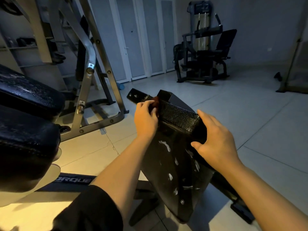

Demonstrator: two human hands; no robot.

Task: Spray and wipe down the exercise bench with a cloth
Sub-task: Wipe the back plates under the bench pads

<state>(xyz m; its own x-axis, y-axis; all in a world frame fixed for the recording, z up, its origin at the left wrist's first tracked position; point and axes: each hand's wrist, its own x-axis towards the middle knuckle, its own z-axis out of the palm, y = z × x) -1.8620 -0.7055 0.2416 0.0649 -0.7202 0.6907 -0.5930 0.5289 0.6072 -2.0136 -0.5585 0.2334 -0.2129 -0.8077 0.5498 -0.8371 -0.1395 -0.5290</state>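
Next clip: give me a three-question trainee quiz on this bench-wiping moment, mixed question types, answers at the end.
1. True or false: the left hand presses a reddish-brown cloth against the black pad.
2. Multiple choice: the right hand is
A. holding a spray bottle
B. gripping the near end of the pad
C. resting on the floor
3. Fill in: the panel under the pad carries scattered ____ scuff marks.

Key: 1 true; 2 B; 3 white
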